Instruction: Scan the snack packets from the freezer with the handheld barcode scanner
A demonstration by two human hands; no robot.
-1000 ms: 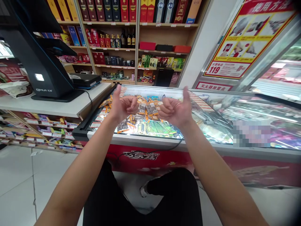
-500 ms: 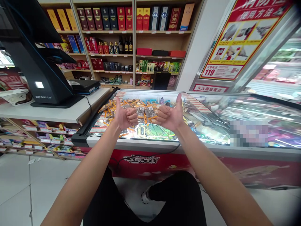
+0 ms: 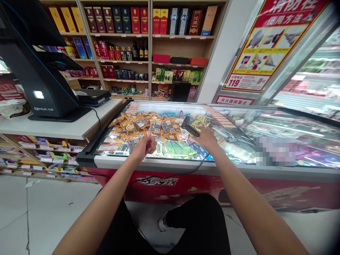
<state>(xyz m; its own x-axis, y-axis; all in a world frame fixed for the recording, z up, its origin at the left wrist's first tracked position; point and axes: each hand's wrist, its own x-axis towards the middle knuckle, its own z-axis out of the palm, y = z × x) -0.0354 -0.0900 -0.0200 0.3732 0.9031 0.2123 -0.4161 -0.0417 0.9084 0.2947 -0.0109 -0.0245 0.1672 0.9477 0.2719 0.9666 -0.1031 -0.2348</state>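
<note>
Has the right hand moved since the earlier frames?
Yes. The right hand has dropped its thumbs-up and sunk rightward toward the freezer rim, now gripping a black scanner.

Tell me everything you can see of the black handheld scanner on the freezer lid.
The scanner is black, plastic by its look: a wider head at upper left, a slim handle running down to the right. It lies on the freezer's glass lid, over packaged snacks seen through the glass. The right hand meets the handle's lower end; whether it grips cannot be told. A dark cable crosses the freezer's front edge below, perhaps its lead.
</note>
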